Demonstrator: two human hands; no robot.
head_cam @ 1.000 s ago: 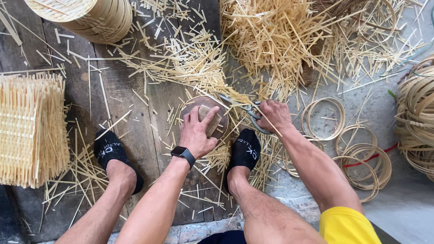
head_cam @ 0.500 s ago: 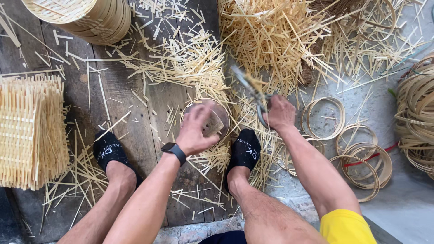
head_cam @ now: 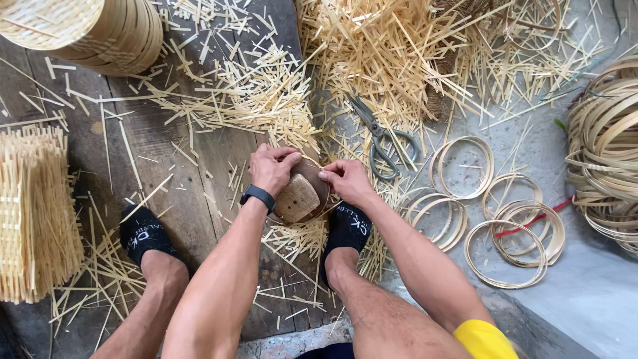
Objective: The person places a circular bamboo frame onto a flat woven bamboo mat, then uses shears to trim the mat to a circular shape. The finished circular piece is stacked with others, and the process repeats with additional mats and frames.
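A small round woven basket (head_cam: pixel 300 198) rests between my feet on the wooden boards, its woven bottom facing up. My left hand (head_cam: pixel 271 167) grips its left upper rim, a black band on the wrist. My right hand (head_cam: pixel 345 179) pinches its right rim with the fingertips. Grey scissors (head_cam: pixel 380 138) lie on the floor just beyond my right hand, free of both hands. Cut bamboo strips are strewn all around the basket.
A stack of woven baskets (head_cam: pixel 100 33) stands at the top left and a square woven piece (head_cam: pixel 33 213) at the left edge. Bamboo rings (head_cam: pixel 512 233) lie at the right, coiled bamboo bands (head_cam: pixel 608 146) at the far right. A heap of strips (head_cam: pixel 392 46) fills the top centre.
My right hand has put the scissors down on the floor and moved onto the basket's rim. The left hand has shifted to grip the basket's left side.
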